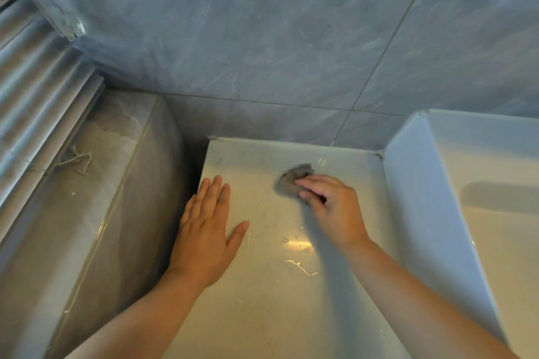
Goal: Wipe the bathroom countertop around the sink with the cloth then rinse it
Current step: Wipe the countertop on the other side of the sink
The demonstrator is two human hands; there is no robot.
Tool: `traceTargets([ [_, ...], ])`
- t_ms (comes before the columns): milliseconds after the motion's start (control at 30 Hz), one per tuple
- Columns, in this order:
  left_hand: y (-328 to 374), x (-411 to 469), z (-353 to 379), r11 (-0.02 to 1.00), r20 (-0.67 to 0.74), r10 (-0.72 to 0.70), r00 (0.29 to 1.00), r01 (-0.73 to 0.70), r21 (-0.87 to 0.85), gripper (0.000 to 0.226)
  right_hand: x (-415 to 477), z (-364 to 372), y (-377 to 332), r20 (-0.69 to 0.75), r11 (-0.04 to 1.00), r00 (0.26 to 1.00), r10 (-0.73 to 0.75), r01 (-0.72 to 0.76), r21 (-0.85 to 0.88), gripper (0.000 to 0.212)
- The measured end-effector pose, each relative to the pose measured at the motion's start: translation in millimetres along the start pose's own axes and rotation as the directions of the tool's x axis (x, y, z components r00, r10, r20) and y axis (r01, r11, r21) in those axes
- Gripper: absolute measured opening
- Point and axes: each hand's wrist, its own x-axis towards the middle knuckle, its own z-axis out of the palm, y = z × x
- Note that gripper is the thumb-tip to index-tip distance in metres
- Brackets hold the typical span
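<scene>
A small crumpled grey cloth [293,179] lies on the glossy cream countertop [262,300], toward its far right part. My right hand [329,207] presses down on the cloth with curled fingers gripping it. My left hand [207,236] lies flat on the countertop near its left edge, fingers straight and spread. The white sink [495,213] stands at the right, its raised side wall bordering the countertop.
Grey marbled wall tiles [262,38] rise behind the countertop. To the left a lower tiled ledge [87,198] holds a bit of loose string [77,160], under slatted blinds [35,90]. A few thin streaks glint on the countertop's middle.
</scene>
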Motion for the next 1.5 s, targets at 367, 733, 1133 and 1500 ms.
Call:
traceTargets([
  [367, 0, 0, -1, 1.000, 0.013, -0.007, 1.000, 0.007, -0.009, 0.082, 47, -38, -4, -0.114, 1.000, 0.993, 0.012, -0.012, 0.002, 0.024],
  [733, 0, -1, -1, 1.000, 0.019, -0.015, 1.000, 0.015, -0.019, 0.083, 52, -3, 22, -0.101, 0.993, 0.988, 0.117, -0.120, -0.018, 0.025],
  [1133, 0, -11, -13, 0.973, -0.155, -0.115, 0.981, 0.080, -0.216, 0.071, -8, 14, -11, 0.030, 1.000, 1.000, 0.001, -0.001, 0.011, 0.024],
  [1500, -9, -47, -17, 0.734, 0.014, -0.414, 0.910, 0.343, -0.586, 0.059, 37, -9, -24, -0.071, 0.988, 0.997, 0.027, -0.016, 0.152, 0.024],
])
